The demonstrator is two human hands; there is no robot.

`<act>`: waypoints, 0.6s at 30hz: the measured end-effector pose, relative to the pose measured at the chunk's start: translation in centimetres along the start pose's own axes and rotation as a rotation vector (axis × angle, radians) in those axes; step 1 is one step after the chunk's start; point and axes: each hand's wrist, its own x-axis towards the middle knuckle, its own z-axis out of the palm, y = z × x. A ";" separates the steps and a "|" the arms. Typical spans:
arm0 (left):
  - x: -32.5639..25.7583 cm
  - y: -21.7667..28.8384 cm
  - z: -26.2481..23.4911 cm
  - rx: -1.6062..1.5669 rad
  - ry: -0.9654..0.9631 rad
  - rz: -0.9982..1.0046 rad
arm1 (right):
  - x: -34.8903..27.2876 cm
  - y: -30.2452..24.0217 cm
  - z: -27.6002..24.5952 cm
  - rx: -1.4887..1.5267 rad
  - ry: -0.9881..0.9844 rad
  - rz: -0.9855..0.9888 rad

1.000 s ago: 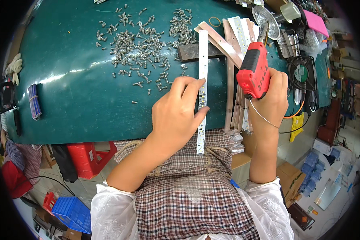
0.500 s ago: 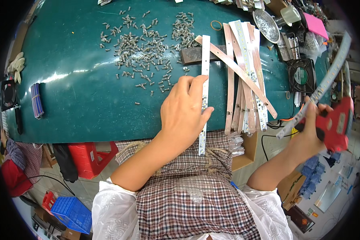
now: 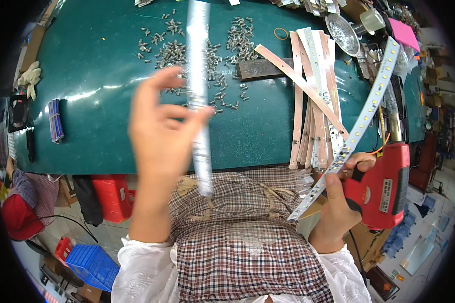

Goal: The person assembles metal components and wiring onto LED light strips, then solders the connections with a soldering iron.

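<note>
My left hand (image 3: 159, 126), smeared by motion, is closed on a narrow white LED strip board (image 3: 197, 55), which it holds upright over the green table. The thumb crosses the board's front. My right hand (image 3: 338, 204) grips two things at once: a second LED strip board (image 3: 370, 113), slanting up to the right with its row of yellow LEDs showing, and a red pistol-shaped soldering gun (image 3: 387, 187) with a metal barrel. Between the hands lies a stack of more strip boards (image 3: 312, 65), with a copper-coloured one (image 3: 301, 90) across it.
Many small metal pieces (image 3: 242, 40) are scattered on the green table (image 3: 101, 126). A dark block (image 3: 260, 70) lies beside the stack. At the back right stand a metal dish (image 3: 342, 34) and a pink pad (image 3: 403, 34). A bundle of blue sticks (image 3: 56, 121) lies left.
My left hand has lifted the strip board off the table and carried it left. My right hand has come inward with the gun and its board, which now shows its LED face.
</note>
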 end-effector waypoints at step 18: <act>1.8 -4.3 -10.6 0.833 0.109 0.295 | -2.2 -0.5 0.9 -0.129 -0.307 0.174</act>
